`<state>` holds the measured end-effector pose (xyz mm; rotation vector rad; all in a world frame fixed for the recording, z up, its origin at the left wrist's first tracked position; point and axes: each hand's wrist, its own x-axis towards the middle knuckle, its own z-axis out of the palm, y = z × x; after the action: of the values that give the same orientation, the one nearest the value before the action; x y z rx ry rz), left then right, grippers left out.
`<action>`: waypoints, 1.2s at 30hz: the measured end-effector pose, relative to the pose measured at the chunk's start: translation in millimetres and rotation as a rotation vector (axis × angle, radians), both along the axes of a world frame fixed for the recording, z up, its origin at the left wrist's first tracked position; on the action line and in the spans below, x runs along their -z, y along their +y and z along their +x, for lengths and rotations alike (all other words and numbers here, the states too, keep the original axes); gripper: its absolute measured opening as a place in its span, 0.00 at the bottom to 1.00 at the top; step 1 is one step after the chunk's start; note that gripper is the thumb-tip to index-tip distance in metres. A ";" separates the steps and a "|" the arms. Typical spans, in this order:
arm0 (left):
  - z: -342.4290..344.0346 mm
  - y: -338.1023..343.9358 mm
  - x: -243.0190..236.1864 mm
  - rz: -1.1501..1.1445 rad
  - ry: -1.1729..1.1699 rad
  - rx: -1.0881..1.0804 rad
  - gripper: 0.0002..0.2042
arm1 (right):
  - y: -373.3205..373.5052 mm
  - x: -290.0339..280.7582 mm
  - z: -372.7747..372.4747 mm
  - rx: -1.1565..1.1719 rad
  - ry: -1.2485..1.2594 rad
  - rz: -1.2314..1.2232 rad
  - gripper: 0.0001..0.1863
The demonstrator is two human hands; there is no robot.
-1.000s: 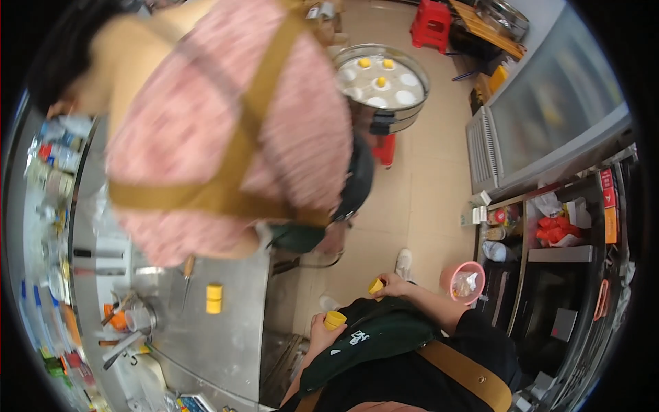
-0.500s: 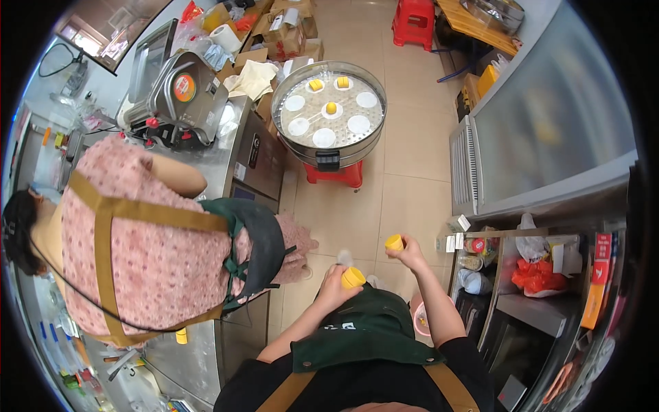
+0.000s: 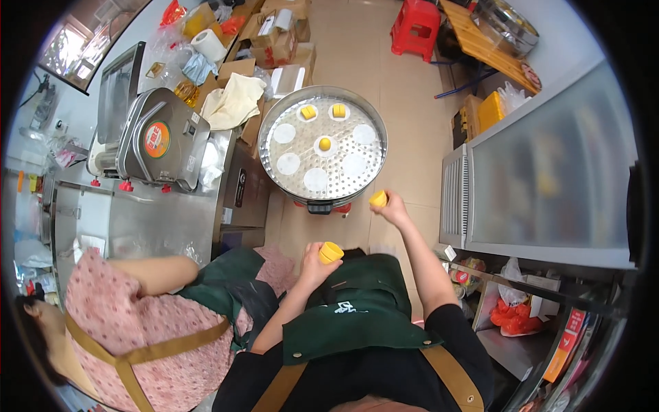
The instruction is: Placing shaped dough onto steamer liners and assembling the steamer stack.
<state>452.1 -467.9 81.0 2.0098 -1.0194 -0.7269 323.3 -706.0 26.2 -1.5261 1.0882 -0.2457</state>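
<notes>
My left hand (image 3: 312,268) is closed around a yellow dough piece (image 3: 331,252) with a crease across its side, held low in front of my apron. Farther forward and to the right, my right hand (image 3: 394,210) grips another yellow dough piece (image 3: 378,199) by its fingertips, just short of a round steamer tray. This metal steamer tray (image 3: 343,144) has a perforated floor. Three yellow dough pieces sit inside on white paper rounds: two side by side at the far side and one dough piece (image 3: 325,144) at the middle. Several bare paper rounds (image 3: 287,163) surround it.
A red stool (image 3: 343,209) shows under the steamer. At my left, a co-worker in a pink top (image 3: 144,329) leans at a steel counter with a grey machine (image 3: 154,137). A glass-fronted cabinet (image 3: 542,165) and packed shelves line the right. Another red stool (image 3: 414,29) stands ahead.
I have come nearer the steamer, which now sits lower and larger in view. Both hands have moved forward with their dough pieces. The co-worker appears farther back at lower left.
</notes>
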 end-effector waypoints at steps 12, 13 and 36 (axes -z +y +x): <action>32.7 -41.3 20.4 0.254 0.017 -0.299 0.23 | -170.6 64.2 134.7 -0.156 0.479 -0.444 0.24; 31.3 -46.4 19.7 0.273 0.023 -0.308 0.23 | -181.4 70.4 143.6 -0.158 0.532 -0.418 0.24; 45.4 -181.7 26.3 0.377 0.166 -0.455 0.23 | -241.0 124.3 181.7 -0.061 0.653 -0.205 0.25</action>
<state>497.5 -649.6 54.8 2.3383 -0.3179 -0.8581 504.9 -947.0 -98.1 -1.8818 1.5534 0.2110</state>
